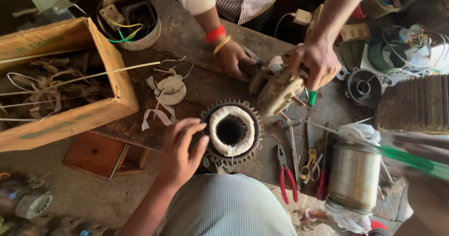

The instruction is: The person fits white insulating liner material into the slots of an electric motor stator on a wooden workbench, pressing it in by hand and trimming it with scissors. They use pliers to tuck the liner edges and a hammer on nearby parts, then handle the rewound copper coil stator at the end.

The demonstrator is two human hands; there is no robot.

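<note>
Head view, items as they lie.

1. Motor stator [232, 131]: round, finned iron ring with white-wrapped windings and a dark bore, set flat near the front edge of the desk [196, 53], bore upward so the windings face you.
2. Your left hand [180, 149]: open, fingers spread and curved against the stator's left rim, seemingly to steady it; it clasps nothing.
3. Your right hand [421, 156]: blurred at the right edge. A green rod-like tool [411, 160] crosses it; whether the hand is closed on it cannot be told.
4. Second wound motor body [354, 173]: a metal cylinder standing upright, white winding ends showing top and bottom, just right of the stator.
5. Red-handled pliers [286, 175] and other hand tools, laid between the two motors, within reach.
6. Another person's hands [318, 60], across the desk, gripping a worn beige tool body [278, 84].
7. Wooden box [65, 81] holding scrap strips and wire, at the left.
8. Roll of white tape [169, 90], loose ends trailing, behind the stator.
</note>
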